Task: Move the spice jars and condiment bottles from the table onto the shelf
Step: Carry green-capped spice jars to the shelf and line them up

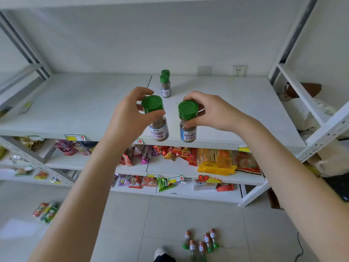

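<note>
You're holding two green-capped black pepper jars upright at front edge of white shelf (75, 103). Left hand (128, 118) grip clamping left pepper jar (159, 131) by cap. Right hand (215, 112) grip pinching right pepper jar (188, 133) at cap and neck. Can't tell if bases are touching shelf. Two back jars (165, 87) standing further in. Small floor jars (207, 238) lying below.

A plain white wall (132, 38) is seen behind a white metal shelf (75, 103), and a socket (239, 70) and a blank cover plate (204, 70) are set into it just above a shelf board. A second white rack (326, 129) is placed at the right. The floor (188, 214) is laid with pale grey tiles, and everything is lit softly and evenly.
</note>
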